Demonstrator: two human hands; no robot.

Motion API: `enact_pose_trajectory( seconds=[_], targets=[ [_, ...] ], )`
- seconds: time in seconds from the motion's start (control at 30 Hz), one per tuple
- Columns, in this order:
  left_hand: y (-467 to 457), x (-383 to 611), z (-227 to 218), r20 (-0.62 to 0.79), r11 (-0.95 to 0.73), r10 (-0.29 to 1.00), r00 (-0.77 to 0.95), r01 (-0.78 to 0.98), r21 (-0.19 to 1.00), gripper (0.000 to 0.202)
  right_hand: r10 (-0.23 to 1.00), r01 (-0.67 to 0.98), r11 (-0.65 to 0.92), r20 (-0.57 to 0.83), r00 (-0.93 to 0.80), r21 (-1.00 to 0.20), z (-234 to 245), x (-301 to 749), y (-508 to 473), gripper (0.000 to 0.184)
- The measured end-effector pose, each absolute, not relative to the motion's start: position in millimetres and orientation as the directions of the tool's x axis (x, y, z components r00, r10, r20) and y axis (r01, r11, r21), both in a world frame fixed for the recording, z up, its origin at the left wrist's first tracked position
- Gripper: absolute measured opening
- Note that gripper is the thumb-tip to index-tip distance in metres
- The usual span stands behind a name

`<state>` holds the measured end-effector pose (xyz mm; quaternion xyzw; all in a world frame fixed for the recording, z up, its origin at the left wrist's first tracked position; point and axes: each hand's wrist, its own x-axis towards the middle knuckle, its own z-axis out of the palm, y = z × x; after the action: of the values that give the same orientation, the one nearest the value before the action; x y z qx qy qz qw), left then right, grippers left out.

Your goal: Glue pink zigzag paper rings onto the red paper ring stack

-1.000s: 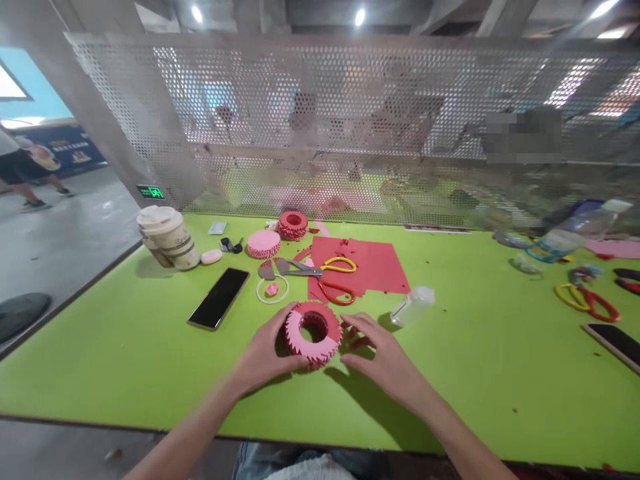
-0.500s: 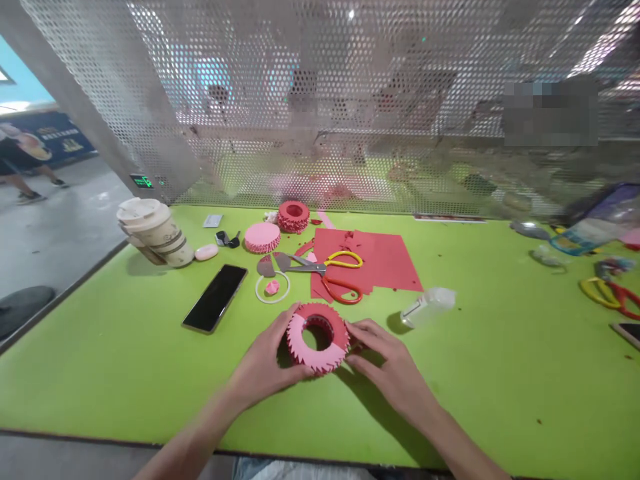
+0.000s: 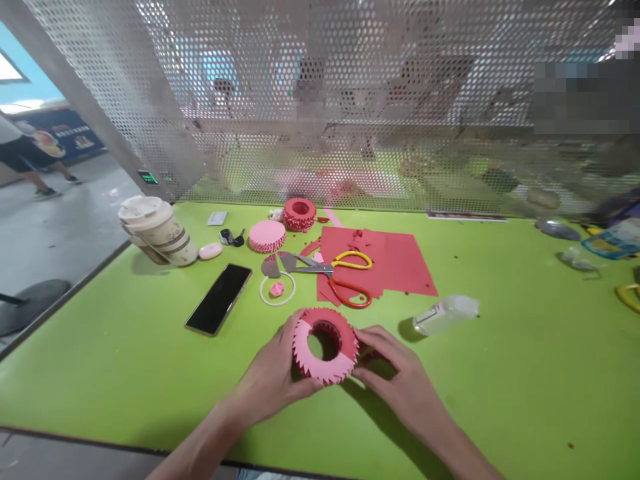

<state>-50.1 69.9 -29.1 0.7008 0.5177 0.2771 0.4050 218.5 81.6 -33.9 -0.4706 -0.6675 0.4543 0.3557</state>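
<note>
A paper ring (image 3: 303, 353), half red and half pink on top with a jagged fringed edge, is held just above the green table. My left hand (image 3: 273, 370) wraps its left side, thumb along the near edge. At the right edge, the fingertips and thumb of my right hand (image 3: 397, 367) pinch it. Beyond the ring lie scissors (image 3: 327, 269) with one yellow and one red handle, resting partly on red paper sheets (image 3: 403, 263). A white hoop (image 3: 261, 293) with a pink scrap (image 3: 277, 289) inside sits left of them.
On the green table (image 3: 125, 360) are a phone (image 3: 219, 300), a lidded cup (image 3: 160, 230), a clear bottle (image 3: 445, 315) on its side, a pink paper disc (image 3: 267, 237) and a red fringed ring (image 3: 299, 223). A perforated metal screen (image 3: 280, 147) stands along the back edge.
The view has shifted slightly, so the table's contents sit a little differently in it. Both hands keep their hold on the ring, which looks nearly unchanged in tilt.
</note>
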Motion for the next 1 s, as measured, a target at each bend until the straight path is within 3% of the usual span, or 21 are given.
enact_pose_trajectory(
  seconds=[0.47,0.73,0.8,0.93,1.0],
  targets=[
    [69,-53,-37,-0.081,-0.084,0.954,0.29,0.515,0.853,0.11,0.955,0.314,0.16,0.066,-0.291,-0.936,-34,219,84,0.038],
    [67,-58,-38,-0.095,-0.044,0.955,0.281,0.454,0.89,0.123,0.958,0.351,0.154,0.053,-0.282,-0.924,-32,224,83,0.069],
    [68,-59,-38,-0.084,-0.03,0.961,0.262,0.404,0.914,0.116,0.96,0.301,0.138,0.053,-0.274,-0.943,-31,224,83,0.067],
    [78,-47,-37,-0.068,0.059,0.997,0.042,0.191,0.98,0.062,0.995,0.084,0.0,-0.008,-0.095,-0.996,-28,204,91,0.051],
    [86,-36,-37,-0.073,0.076,0.996,-0.049,0.066,0.995,0.06,0.999,-0.069,-0.044,-0.045,0.002,-0.997,-28,184,98,0.053]
  ],
)
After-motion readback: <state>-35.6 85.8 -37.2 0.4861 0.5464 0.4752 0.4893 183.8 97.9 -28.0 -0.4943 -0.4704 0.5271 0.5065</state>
